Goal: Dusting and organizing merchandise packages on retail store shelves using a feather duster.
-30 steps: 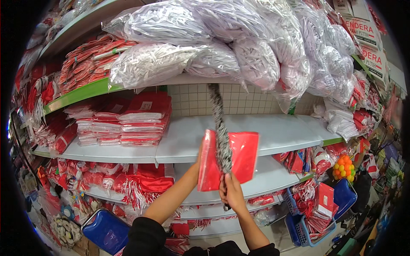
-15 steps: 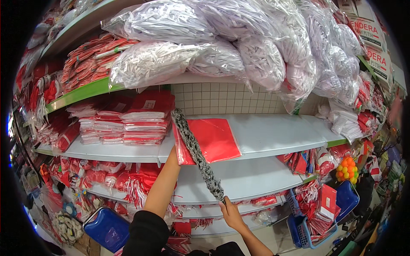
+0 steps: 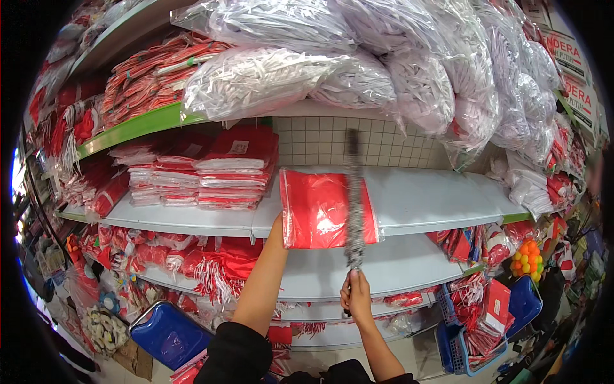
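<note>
My left hand (image 3: pixel 278 225) reaches up to the left edge of a flat red packet (image 3: pixel 318 214) in a clear plastic sleeve and holds it up in front of the shelf; most of its fingers are hidden behind the packet. My right hand (image 3: pixel 356 294) is closed around the handle of a grey fluffy duster (image 3: pixel 354 211). The duster stands nearly upright, blurred by motion, and crosses in front of the right part of the packet. Its tip reaches up to the tiled wall.
Stacks of red and white packets (image 3: pixel 233 169) lie left on the pale shelf (image 3: pixel 441 195). Large clear bags of white strips (image 3: pixel 256 80) hang over the shelf above. A blue basket (image 3: pixel 480 365) with red packets stands lower right, and a blue tray-like thing (image 3: pixel 169 333) lower left.
The duster has swung right across the packet, from a leftward slant to nearly upright. The right hand has moved up and slightly right. The view has shifted a little.
</note>
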Tool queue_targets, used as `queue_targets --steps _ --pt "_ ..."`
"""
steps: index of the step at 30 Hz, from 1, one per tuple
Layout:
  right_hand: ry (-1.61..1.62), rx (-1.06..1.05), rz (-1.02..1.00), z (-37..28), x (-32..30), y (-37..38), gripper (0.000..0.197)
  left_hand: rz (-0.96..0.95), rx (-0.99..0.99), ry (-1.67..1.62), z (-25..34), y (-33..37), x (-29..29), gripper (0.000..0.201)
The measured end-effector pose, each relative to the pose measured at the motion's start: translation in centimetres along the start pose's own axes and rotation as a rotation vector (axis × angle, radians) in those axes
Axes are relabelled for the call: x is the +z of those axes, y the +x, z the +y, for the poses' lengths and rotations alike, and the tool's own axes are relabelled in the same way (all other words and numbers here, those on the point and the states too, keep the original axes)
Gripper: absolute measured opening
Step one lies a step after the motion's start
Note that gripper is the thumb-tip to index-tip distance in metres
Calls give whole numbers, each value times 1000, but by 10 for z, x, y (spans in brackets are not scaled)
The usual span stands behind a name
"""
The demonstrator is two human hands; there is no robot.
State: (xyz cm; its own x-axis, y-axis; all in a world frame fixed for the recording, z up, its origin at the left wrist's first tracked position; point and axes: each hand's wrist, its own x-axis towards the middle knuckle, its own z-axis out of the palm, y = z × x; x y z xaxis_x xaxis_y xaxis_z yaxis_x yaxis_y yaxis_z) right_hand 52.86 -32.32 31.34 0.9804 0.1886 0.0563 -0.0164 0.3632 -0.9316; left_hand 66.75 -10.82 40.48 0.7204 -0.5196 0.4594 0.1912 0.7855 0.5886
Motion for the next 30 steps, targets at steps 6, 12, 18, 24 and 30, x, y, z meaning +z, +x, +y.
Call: queue_targets --steps 6,12,18,24,30 --pt "-40 110 -167 -1 0 6 27 33 22 0 8 45 2 73" --pt "116 6 113 14 7 -10 31 90 89 54 16 25 8 73" --pt "-392 -13 -79 46 -15 -50 27 123 112 53 -29 -12 -9 74" --pt "-323 -54 -52 47 -18 -58 23 196 159 98 -22 -18 -5 74" --pt "-310 73 150 29 -41 -38 40 254 202 153 -1 9 7 74"
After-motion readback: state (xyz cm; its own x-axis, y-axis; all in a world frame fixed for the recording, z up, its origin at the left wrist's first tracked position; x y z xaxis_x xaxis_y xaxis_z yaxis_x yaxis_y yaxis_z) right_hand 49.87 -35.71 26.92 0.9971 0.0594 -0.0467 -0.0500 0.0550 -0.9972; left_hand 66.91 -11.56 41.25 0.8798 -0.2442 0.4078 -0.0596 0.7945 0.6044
